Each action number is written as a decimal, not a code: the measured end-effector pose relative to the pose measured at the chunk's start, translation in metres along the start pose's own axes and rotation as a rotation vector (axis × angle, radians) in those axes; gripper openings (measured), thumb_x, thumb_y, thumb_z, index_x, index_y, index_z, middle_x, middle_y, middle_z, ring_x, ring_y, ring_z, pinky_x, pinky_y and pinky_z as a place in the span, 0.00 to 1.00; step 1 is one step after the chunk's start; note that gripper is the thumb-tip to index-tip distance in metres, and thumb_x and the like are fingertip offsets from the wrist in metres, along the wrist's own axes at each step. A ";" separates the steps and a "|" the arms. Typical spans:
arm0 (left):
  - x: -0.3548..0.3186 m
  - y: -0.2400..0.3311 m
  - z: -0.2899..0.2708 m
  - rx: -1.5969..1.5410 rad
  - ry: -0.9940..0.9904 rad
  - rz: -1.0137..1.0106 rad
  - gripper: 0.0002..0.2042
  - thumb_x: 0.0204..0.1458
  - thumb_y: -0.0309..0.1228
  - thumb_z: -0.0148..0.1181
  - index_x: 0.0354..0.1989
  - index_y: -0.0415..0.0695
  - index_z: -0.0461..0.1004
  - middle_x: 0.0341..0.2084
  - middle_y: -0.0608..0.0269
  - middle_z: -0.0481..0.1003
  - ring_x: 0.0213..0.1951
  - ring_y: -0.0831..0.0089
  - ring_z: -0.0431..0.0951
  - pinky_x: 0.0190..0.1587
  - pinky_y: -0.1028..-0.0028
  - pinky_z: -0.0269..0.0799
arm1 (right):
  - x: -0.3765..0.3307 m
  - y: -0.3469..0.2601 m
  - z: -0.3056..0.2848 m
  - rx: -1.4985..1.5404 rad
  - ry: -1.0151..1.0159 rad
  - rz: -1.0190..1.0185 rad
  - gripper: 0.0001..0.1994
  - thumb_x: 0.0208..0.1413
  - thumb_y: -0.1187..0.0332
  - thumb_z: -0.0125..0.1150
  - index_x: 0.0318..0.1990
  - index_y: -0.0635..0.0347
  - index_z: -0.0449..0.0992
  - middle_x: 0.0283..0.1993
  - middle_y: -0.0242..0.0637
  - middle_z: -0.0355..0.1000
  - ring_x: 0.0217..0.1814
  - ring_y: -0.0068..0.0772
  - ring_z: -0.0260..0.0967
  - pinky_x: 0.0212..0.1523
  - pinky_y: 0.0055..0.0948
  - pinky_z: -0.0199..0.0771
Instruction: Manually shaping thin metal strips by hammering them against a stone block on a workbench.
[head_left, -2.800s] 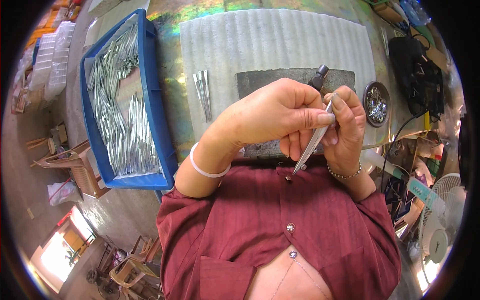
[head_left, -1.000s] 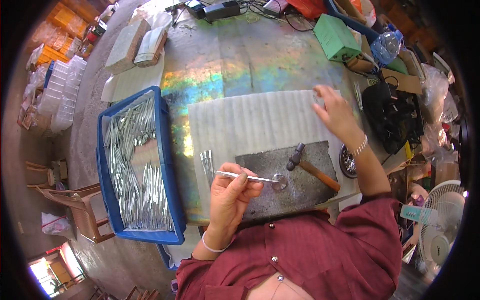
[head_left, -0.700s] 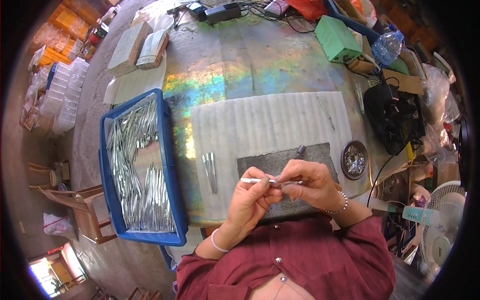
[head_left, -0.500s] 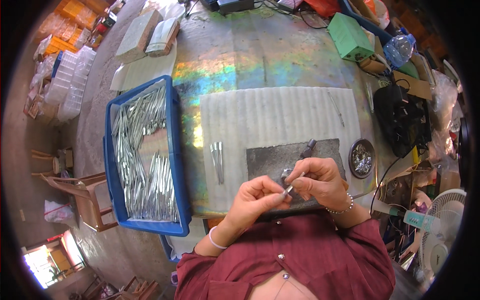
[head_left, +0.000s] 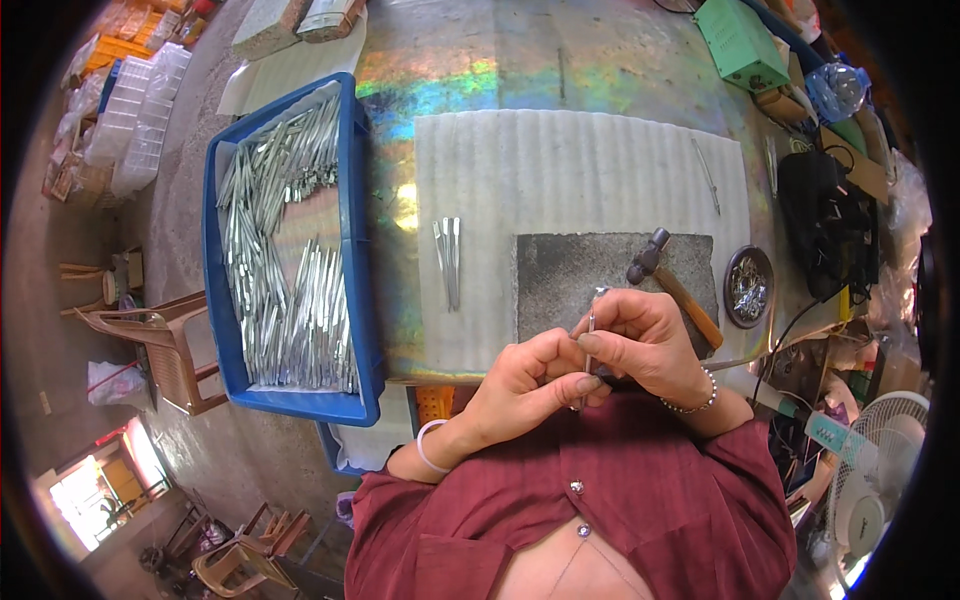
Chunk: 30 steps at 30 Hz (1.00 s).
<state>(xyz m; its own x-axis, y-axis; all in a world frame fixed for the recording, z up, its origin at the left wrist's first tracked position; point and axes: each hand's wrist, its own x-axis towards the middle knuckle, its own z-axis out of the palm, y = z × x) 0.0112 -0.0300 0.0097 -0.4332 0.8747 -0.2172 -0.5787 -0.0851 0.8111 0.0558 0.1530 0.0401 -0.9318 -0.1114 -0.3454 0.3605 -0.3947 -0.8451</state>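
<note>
A slim silvery metal rod (head_left: 591,322) stands nearly upright between my two hands, pinched at the fingertips. My left hand (head_left: 530,380) grips its lower part with thumb and fingers. Higher up, my right hand (head_left: 645,340) holds it between thumb and forefinger. Both hands are closed, and the fingers hide much of the rod. Just beyond them lies a dark rectangular slab (head_left: 560,275). A hammer (head_left: 685,302) with a wooden handle rests on it, to the right of my right hand. Several slender metal pieces (head_left: 449,265) lie side by side on a white foam mat (head_left: 560,170).
A blue tray (head_left: 362,250) full of similar metal pieces stands left of the mat. At the right is a dark round dish (head_left: 768,268) with shiny bits. One thin rod (head_left: 707,178) lies on the mat's far right. A green box (head_left: 742,45) and fan (head_left: 880,450) are farther right.
The rod has turned from slanted to nearly upright in my hands. The view has shifted, so the table sits higher in the picture, and the hammer now shows more fully.
</note>
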 end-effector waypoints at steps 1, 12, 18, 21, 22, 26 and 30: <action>0.000 -0.001 0.000 -0.004 0.001 -0.005 0.07 0.57 0.24 0.52 0.41 0.37 0.64 0.31 0.56 0.76 0.34 0.74 0.77 0.36 0.78 0.73 | 0.000 0.002 0.000 0.001 -0.001 -0.015 0.03 0.57 0.77 0.54 0.36 0.69 0.70 0.27 0.35 0.71 0.25 0.20 0.70 0.23 0.18 0.70; 0.006 0.002 0.004 -0.179 -0.025 -0.117 0.08 0.59 0.27 0.51 0.43 0.38 0.65 0.31 0.60 0.76 0.34 0.76 0.77 0.35 0.79 0.73 | 0.003 0.002 -0.005 0.041 0.022 0.067 0.03 0.57 0.76 0.55 0.33 0.67 0.70 0.28 0.31 0.70 0.30 0.16 0.67 0.29 0.18 0.69; 0.012 0.006 0.006 -0.209 0.039 -0.153 0.07 0.58 0.26 0.51 0.42 0.38 0.65 0.30 0.61 0.76 0.33 0.77 0.77 0.35 0.78 0.74 | 0.008 0.006 -0.010 0.048 0.011 0.044 0.03 0.57 0.75 0.55 0.34 0.66 0.70 0.28 0.30 0.70 0.31 0.14 0.66 0.29 0.17 0.68; 0.014 0.003 0.002 0.163 0.047 0.043 0.06 0.58 0.25 0.52 0.40 0.38 0.65 0.29 0.62 0.76 0.32 0.79 0.76 0.34 0.79 0.73 | 0.009 0.005 -0.011 -0.026 -0.007 -0.024 0.03 0.57 0.75 0.55 0.35 0.66 0.71 0.28 0.30 0.71 0.31 0.14 0.67 0.29 0.16 0.68; 0.015 0.006 0.002 0.161 0.046 0.042 0.06 0.58 0.25 0.52 0.40 0.38 0.65 0.29 0.62 0.76 0.32 0.79 0.76 0.34 0.79 0.73 | 0.009 0.004 -0.012 -0.080 -0.015 -0.065 0.03 0.57 0.75 0.55 0.35 0.66 0.71 0.28 0.30 0.71 0.31 0.14 0.67 0.29 0.16 0.68; 0.019 0.011 0.002 0.129 0.035 0.029 0.05 0.57 0.24 0.52 0.39 0.38 0.65 0.28 0.62 0.76 0.31 0.80 0.75 0.34 0.79 0.72 | 0.012 0.001 -0.012 -0.060 -0.010 -0.045 0.04 0.57 0.75 0.56 0.36 0.66 0.71 0.28 0.30 0.71 0.31 0.14 0.67 0.30 0.16 0.68; 0.019 0.000 -0.005 -0.105 -0.027 -0.069 0.14 0.58 0.25 0.51 0.51 0.36 0.61 0.32 0.59 0.75 0.35 0.77 0.76 0.37 0.79 0.73 | 0.014 0.005 -0.014 -0.038 0.014 0.000 0.04 0.57 0.74 0.56 0.35 0.66 0.70 0.28 0.30 0.71 0.30 0.14 0.67 0.28 0.16 0.68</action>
<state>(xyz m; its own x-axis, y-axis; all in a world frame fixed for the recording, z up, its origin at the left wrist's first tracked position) -0.0001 -0.0161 0.0029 -0.3717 0.8926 -0.2551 -0.6764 -0.0722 0.7330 0.0445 0.1623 0.0256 -0.9311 -0.0983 -0.3513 0.3624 -0.3598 -0.8598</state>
